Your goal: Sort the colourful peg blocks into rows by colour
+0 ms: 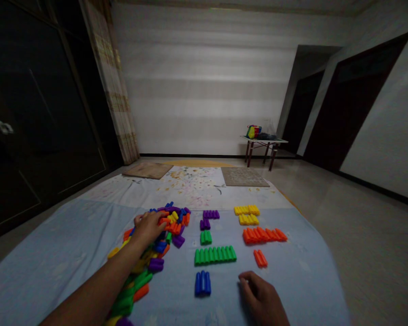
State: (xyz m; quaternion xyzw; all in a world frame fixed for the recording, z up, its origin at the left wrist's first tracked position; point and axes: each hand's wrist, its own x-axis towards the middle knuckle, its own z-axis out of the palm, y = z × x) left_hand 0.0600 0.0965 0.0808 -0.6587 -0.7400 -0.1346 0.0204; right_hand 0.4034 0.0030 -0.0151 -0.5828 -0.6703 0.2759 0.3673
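My left hand [151, 226] reaches into a loose pile of coloured plastic pieces [156, 265]; its fingers are at the pile's top, partly hidden and blurred. My right hand [261, 296] rests on the cloth with its fingers curled in, and whether anything is inside them does not show. Between the hands lie a green row [216, 256], a blue group [203, 284], a small green group [206, 237] and purple groups [211, 214]. Farther right are yellow rows [246, 210], a long orange row [264, 235] and a short orange group [260, 258].
A blue and floral cloth [292, 280] covers the table. At its far edge lie a brown board [148, 170] and a greyish board [244, 176]. A small folding table [280, 141] with bags stands by the back wall.
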